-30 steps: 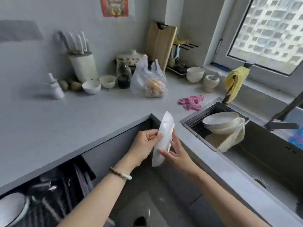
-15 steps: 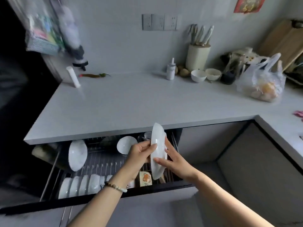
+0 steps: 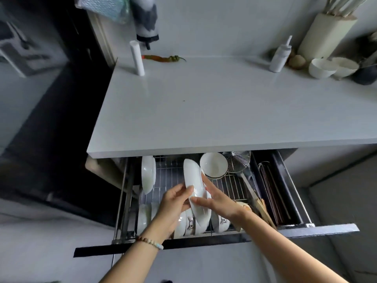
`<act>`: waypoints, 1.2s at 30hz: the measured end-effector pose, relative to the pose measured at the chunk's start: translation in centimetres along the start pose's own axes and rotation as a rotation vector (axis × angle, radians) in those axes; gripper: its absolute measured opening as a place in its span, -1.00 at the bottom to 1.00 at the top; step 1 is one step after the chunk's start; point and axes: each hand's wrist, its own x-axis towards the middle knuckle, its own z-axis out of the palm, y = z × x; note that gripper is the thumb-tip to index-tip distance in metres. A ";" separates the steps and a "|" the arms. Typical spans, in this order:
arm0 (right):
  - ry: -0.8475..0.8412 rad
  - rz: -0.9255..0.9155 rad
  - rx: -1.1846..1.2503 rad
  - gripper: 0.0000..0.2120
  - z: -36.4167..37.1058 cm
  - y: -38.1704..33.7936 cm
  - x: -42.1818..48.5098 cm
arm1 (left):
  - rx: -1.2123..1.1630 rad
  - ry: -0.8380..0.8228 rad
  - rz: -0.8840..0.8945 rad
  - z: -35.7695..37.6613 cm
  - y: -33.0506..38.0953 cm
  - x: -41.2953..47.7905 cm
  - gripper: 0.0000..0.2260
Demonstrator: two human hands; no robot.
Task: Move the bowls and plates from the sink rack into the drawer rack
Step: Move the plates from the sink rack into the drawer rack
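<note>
Both my hands hold one white plate [image 3: 194, 186] on edge above the open drawer rack [image 3: 173, 176]. My left hand [image 3: 173, 203] grips its left face and my right hand [image 3: 219, 201] presses its right face. The plate's lower edge sits among a row of white bowls [image 3: 188, 222] standing at the drawer's front. Another white plate [image 3: 148, 174] stands upright at the rack's left. A white bowl with a dark rim [image 3: 213, 165] lies on its side at the back. The sink rack is out of view.
The grey countertop [image 3: 214, 111] overhangs the drawer's back. On it stand a white tube [image 3: 137, 57], a chilli [image 3: 163, 58], a squeeze bottle [image 3: 279, 56], a knife block [image 3: 324, 35] and two bowls [image 3: 332, 67]. A wire strainer [image 3: 237, 161] and chopsticks [image 3: 273, 193] fill the drawer's right.
The view has swung from the sink corner to the open drawer. Both hands have carried the plate down over the drawer rack, down to the front row of bowls.
</note>
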 end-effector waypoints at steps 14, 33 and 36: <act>-0.058 -0.042 -0.043 -0.16 2.5 4.7 13.7 | -0.142 0.100 0.032 -8.2 -2.9 9.0 -0.89; -0.116 -0.172 -0.038 -0.07 4.8 8.2 24.0 | 0.065 0.101 0.156 -15.5 -3.3 16.3 -0.78; -0.129 -0.176 -0.022 -0.06 5.1 8.2 24.9 | 0.096 0.108 0.162 -16.0 -3.2 16.7 -0.77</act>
